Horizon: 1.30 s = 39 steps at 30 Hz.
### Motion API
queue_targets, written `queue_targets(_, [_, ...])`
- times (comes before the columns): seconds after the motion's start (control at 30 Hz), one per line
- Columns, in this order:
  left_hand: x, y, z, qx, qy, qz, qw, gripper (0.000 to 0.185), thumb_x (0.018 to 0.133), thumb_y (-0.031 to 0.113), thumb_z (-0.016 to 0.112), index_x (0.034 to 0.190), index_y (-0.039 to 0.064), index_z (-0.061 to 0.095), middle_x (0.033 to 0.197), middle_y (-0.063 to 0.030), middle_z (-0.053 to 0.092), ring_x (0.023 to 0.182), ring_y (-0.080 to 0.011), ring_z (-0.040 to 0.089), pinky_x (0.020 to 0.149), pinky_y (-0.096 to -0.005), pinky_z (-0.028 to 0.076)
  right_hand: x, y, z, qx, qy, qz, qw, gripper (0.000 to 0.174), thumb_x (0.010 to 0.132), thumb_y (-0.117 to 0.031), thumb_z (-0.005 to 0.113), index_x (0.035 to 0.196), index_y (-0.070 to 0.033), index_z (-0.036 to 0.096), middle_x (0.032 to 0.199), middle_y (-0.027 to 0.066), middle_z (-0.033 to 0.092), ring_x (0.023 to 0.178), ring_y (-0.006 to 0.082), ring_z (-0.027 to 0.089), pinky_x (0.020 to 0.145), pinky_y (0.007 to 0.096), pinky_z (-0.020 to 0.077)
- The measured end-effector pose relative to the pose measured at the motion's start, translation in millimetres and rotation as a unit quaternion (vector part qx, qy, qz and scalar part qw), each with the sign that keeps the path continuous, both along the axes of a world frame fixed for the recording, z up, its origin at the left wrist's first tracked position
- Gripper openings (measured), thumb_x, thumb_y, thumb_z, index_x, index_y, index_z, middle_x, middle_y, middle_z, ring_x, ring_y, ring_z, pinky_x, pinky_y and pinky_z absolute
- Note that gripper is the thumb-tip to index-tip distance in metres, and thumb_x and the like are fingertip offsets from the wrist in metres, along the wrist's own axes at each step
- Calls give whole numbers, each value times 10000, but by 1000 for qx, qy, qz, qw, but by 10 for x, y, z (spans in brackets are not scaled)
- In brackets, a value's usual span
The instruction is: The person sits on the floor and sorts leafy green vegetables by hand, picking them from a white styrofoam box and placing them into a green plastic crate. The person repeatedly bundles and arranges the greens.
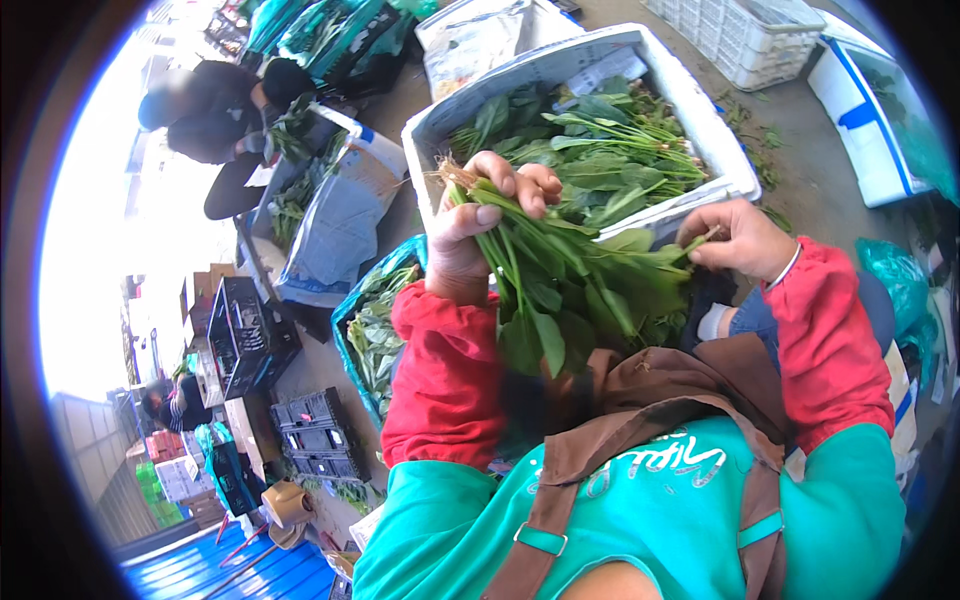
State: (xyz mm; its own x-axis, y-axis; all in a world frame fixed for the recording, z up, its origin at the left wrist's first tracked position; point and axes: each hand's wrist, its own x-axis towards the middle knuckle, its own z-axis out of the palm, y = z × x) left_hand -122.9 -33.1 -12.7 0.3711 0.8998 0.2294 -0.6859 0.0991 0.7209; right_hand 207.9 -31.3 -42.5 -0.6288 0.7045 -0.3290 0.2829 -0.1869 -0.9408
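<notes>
My left hand (487, 202) is closed around the root ends of a bunch of leafy greens, likely spinach (555, 277), whose leaves hang down over my lap. To its right, my right hand (739, 240) pinches a thin stem with a pale root end between thumb and fingers, at the right side of the bunch. Just beyond both hands stands a white foam box (720, 142) holding many more of these greens (607, 165). Brown apron cloth (660, 382) lies across my lap below the bunch.
A teal-lined container of greens (375, 330) stands at my left. Farther left, a person (217, 112) handles greens over another foam box (337, 202). Black crates (319, 435) stand at lower left, a white plastic crate (750, 45) and a blue-taped foam box (862, 127) at upper right.
</notes>
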Motion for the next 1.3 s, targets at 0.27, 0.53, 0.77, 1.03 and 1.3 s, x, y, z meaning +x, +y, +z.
queue_targets(0.27, [558,-76,93,-102,386,12,917,335,769,57,782,1063,16,628,927,-34,660,805,-105,619,743,-257,513,-116,69,223,-46,92,-33,994,190,887,-86,668,1057,-2,678,798,20,663,652,58,574,590,204,465])
queue_targets(0.53, [803,-65,-336,-83,341,-95,931,490,746,36,848,1149,21,571,1000,1,664,879,-66,603,782,-244,507,-312,3,50,-76,121,-43,989,174,896,-55,662,1058,-3,624,771,38,673,609,87,612,551,226,496])
queue_targets(0.77, [746,-98,-406,-57,426,-98,898,305,777,117,809,1033,6,686,888,-5,686,797,-79,591,744,-259,499,-198,74,135,-117,119,-60,984,283,919,-42,611,1180,15,516,774,107,693,556,110,624,529,225,510])
queue_targets(1.03, [713,-84,-439,-103,393,-88,910,237,780,24,747,1011,21,692,919,6,677,832,-80,595,788,-248,482,-60,20,-291,204,-202,186,940,319,887,-260,671,1081,-7,650,966,159,701,942,294,670,836,395,512])
queue_targets(1.3, [643,-113,-464,-177,291,-46,939,287,756,-11,680,1041,1,656,904,-51,676,826,-134,620,792,-289,494,-33,635,-893,105,-159,-37,981,154,900,-154,631,915,-13,692,706,73,702,698,173,692,664,311,528])
